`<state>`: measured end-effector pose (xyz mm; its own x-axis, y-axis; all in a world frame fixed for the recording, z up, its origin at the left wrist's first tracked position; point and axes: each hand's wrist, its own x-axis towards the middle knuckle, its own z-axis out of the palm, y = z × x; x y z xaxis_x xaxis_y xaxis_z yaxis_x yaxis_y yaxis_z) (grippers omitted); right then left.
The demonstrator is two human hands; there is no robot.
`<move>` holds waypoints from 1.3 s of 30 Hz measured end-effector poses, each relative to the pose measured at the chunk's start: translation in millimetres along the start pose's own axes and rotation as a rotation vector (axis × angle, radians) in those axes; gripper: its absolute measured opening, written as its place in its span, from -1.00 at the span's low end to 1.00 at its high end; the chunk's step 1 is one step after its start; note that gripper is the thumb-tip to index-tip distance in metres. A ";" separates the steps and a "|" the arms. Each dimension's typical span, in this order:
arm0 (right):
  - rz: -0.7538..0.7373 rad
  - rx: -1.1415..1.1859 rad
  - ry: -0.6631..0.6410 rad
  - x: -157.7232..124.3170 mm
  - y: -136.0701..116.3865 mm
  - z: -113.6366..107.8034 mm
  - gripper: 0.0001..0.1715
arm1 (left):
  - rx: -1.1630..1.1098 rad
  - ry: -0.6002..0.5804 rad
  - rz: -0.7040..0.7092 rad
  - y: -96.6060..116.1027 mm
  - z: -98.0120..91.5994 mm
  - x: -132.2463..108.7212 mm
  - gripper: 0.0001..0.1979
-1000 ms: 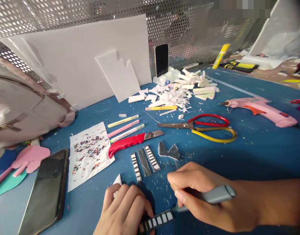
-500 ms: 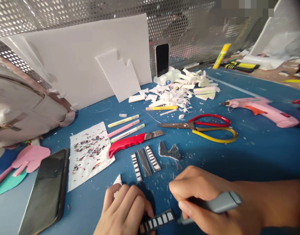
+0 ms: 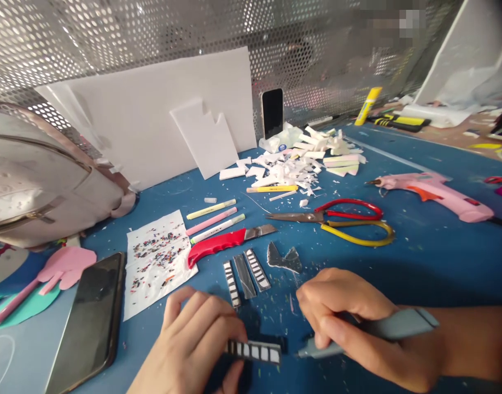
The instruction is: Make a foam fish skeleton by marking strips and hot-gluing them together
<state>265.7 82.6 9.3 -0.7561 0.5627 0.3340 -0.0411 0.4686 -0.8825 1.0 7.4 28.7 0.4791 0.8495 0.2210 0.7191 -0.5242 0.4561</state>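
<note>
Between the thumb and fingers of my left hand (image 3: 199,339) is a small foam strip (image 3: 261,352) with black edges and white squares; its left end is hidden by the fingers. My right hand (image 3: 353,317) grips a grey marker pen (image 3: 402,324), its tip pointing left, a short gap from the strip's right end. Beyond my hands lie a second striped strip (image 3: 232,283), a dark plain strip (image 3: 245,276) and a third striped strip (image 3: 258,269), side by side. To their right rests a dark notched piece (image 3: 284,257).
Past the strips lie a red-handled knife (image 3: 218,245), several pens (image 3: 212,209) and scissors (image 3: 351,216). A pink glue gun (image 3: 435,191) is at right, white scraps (image 3: 287,167) at the back. On the left are a phone (image 3: 89,323), a speckled paper (image 3: 156,262) and a bag (image 3: 50,180).
My left hand has turned the strip so its right end dips lower and sits nearer me. My right hand has drawn the marker pen rightward, widening the gap. The view has shifted slightly.
</note>
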 end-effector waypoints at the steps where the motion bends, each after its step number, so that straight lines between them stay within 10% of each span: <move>1: -0.008 0.013 0.018 -0.7 0.7 0.0 -0.70 | 0.017 -0.009 0.029 -4.9 -5.9 3.1 -0.80; 14: 0.018 0.018 -0.026 -0.8 3.0 -3.7 -0.67 | 0.219 -0.105 0.112 -58.9 -31.8 19.3 -0.76; 24: 0.058 -0.063 -0.083 -1.8 2.4 -6.5 -0.62 | 0.378 0.094 0.014 -49.7 -34.6 19.0 -0.77; 31: 0.083 -0.034 -0.068 0.0 1.4 -4.9 -0.62 | 0.456 0.044 -0.046 -37.8 -25.5 3.5 -0.38; 39: 0.038 -0.005 -0.095 -0.2 7.9 -7.4 -0.69 | 0.465 0.034 -0.027 -39.4 -19.2 2.1 -0.41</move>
<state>270.4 91.2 4.7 -0.8159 0.5129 0.2670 -0.0078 0.4519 -0.8920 -36.0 31.0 27.8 0.4456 0.8608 0.2458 0.8843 -0.4661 0.0290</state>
